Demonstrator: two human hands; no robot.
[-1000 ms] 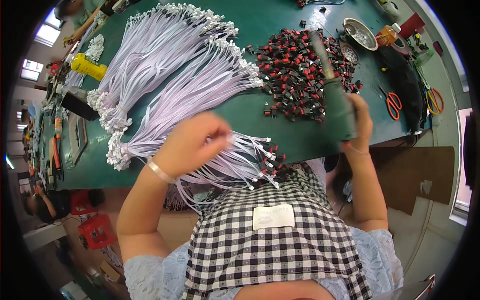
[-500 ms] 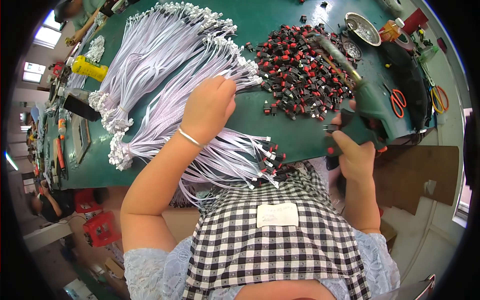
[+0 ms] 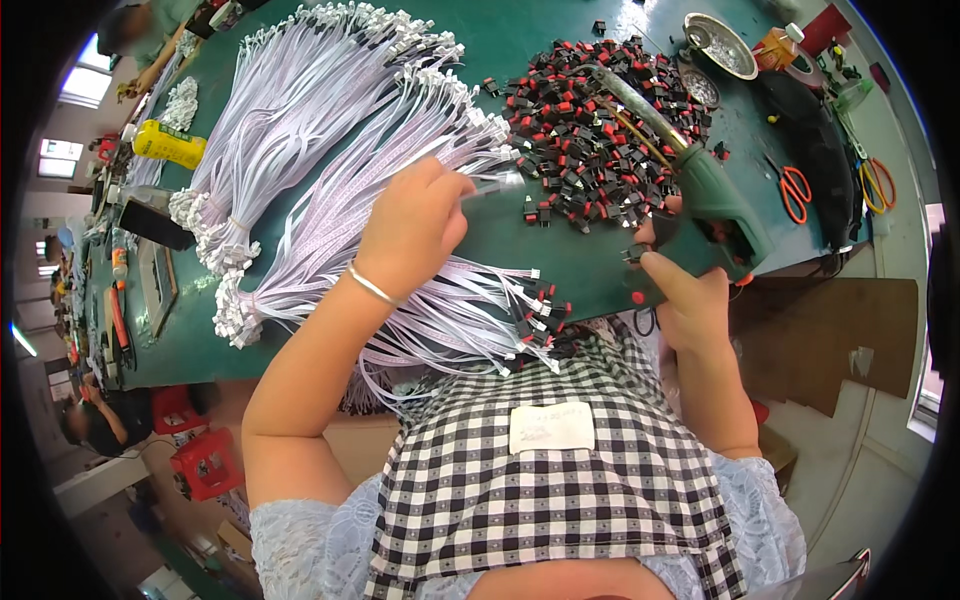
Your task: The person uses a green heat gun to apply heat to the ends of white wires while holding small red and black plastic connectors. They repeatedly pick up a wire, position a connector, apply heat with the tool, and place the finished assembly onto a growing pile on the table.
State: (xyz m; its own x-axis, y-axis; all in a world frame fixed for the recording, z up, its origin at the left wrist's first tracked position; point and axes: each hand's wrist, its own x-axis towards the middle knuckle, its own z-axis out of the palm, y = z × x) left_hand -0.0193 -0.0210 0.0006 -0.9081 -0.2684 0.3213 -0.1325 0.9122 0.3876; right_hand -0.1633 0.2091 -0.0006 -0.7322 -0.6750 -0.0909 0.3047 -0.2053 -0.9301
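My left hand (image 3: 415, 225) is closed in a pinch on the end of a white ribbon cable (image 3: 490, 186), whose white connector points toward the right hand. My right hand (image 3: 685, 295) is wrapped round the handle of a green soldering gun (image 3: 718, 200), its metal barrel reaching over a heap of black-and-red rocker switches (image 3: 600, 130). A small black switch (image 3: 636, 253) sits by the right thumb and fingertips, its metal pins toward the left. Beneath the left hand lies a bundle of white ribbon cables (image 3: 340, 220). Some cables (image 3: 535, 315) near my apron have switches at their ends.
A second cable bundle (image 3: 300, 100) lies at the far left, near a yellow bottle (image 3: 170, 143) and a black phone-like block (image 3: 157, 224). At right are a metal bowl (image 3: 722, 45), orange scissors (image 3: 795, 194) and a black bag-like object (image 3: 815, 150). Another person's arm (image 3: 165, 60) shows far left.
My right hand has moved a little left with the soldering gun and the small switch. A cable end now sticks out to the right of my left hand's fingers.
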